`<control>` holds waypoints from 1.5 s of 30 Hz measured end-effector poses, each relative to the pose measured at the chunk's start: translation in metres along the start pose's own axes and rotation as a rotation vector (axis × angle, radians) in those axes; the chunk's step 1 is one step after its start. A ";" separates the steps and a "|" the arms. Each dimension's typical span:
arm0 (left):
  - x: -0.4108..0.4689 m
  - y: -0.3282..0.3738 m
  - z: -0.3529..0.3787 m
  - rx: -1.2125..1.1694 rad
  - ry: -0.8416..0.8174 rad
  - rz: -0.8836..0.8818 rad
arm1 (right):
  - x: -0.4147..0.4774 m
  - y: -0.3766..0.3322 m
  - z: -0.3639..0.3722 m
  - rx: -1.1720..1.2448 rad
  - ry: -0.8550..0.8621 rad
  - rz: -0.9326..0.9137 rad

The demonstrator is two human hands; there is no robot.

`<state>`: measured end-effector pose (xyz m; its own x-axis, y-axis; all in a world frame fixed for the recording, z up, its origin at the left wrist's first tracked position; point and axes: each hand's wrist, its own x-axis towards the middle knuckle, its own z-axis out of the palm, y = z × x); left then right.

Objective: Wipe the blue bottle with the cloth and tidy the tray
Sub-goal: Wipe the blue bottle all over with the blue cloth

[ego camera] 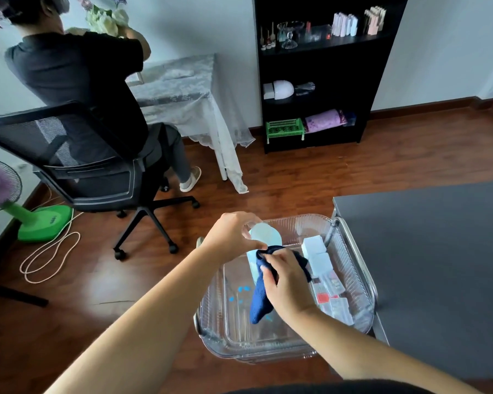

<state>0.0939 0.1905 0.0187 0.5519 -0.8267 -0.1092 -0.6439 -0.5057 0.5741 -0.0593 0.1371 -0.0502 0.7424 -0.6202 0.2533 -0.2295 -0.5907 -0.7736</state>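
Note:
A pale blue bottle [265, 236] stands upright over the clear plastic tray [217, 325]. My left hand [234, 231] grips the bottle near its top. My right hand [286, 282] holds a dark blue cloth [259, 300] pressed against the bottle's side, and the cloth hangs down into the tray. The cloth and my right hand hide most of the bottle's lower body.
White boxes [315, 248] and small packets [336, 302] lie along the tray's right side. A grey table [439, 251] stands to the right. A person sits on a black office chair [103, 177] ahead left. A fan [0, 186] and a cable [49, 257] are on the wooden floor, with a black shelf [319, 78] behind.

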 end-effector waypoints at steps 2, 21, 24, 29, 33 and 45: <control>-0.001 0.000 0.000 -0.005 0.001 -0.002 | 0.007 0.003 -0.006 -0.004 0.038 0.020; 0.000 0.001 -0.006 0.017 -0.057 0.026 | 0.023 0.015 -0.015 0.034 0.048 0.118; -0.005 0.001 0.001 0.050 0.022 0.026 | 0.009 0.014 -0.013 0.004 0.001 0.032; 0.001 0.000 -0.009 0.060 -0.064 0.027 | 0.033 0.012 -0.022 -0.005 -0.037 0.075; 0.007 -0.001 -0.018 0.072 -0.185 0.026 | 0.045 0.014 -0.031 0.011 -0.019 0.098; 0.011 -0.003 -0.004 -0.081 -0.082 0.041 | 0.009 0.006 0.003 0.029 0.004 0.070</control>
<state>0.1043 0.1838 0.0187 0.4783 -0.8655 -0.1486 -0.6182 -0.4521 0.6430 -0.0522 0.1302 -0.0542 0.7225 -0.6616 0.2006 -0.2620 -0.5305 -0.8062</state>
